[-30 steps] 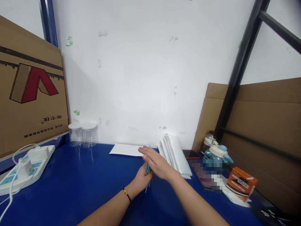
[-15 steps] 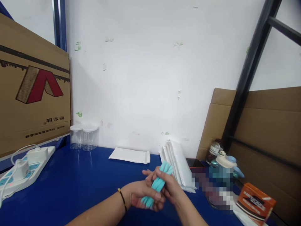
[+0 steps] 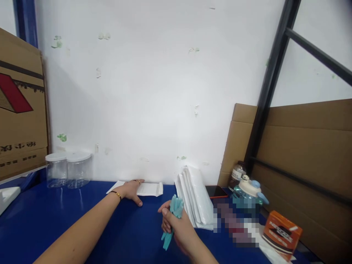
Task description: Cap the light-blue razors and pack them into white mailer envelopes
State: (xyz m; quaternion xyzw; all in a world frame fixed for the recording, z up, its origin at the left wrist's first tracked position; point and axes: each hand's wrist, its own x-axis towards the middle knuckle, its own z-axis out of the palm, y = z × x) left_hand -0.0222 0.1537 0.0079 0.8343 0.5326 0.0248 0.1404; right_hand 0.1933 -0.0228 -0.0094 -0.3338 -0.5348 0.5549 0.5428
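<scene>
My left hand (image 3: 132, 190) reaches to the back of the blue table and lies over a flat white padded envelope (image 3: 150, 189). Its thumb is spread away from the other fingers, and it covers the envelope's middle-left part. In front of the white packets, my right hand (image 3: 176, 222) is closed around a turquoise bundle (image 3: 177, 206). The bundle looks soft and folded into strips, with ends sticking out above and below the fist; its exact kind cannot be made out.
Folded white plastic packets (image 3: 194, 198) lean near the wall, beside a phone (image 3: 216, 191). To the right stand a brown bottle (image 3: 238, 174), a teal jug (image 3: 247, 192) and an orange box (image 3: 283, 234). Two clear jars (image 3: 78, 170) stand at left by a carton (image 3: 22, 121).
My hands have parted. My left hand has let go of the turquoise bundle and moved forward and left onto the white envelope; my right hand keeps the bundle. The view has shifted right.
</scene>
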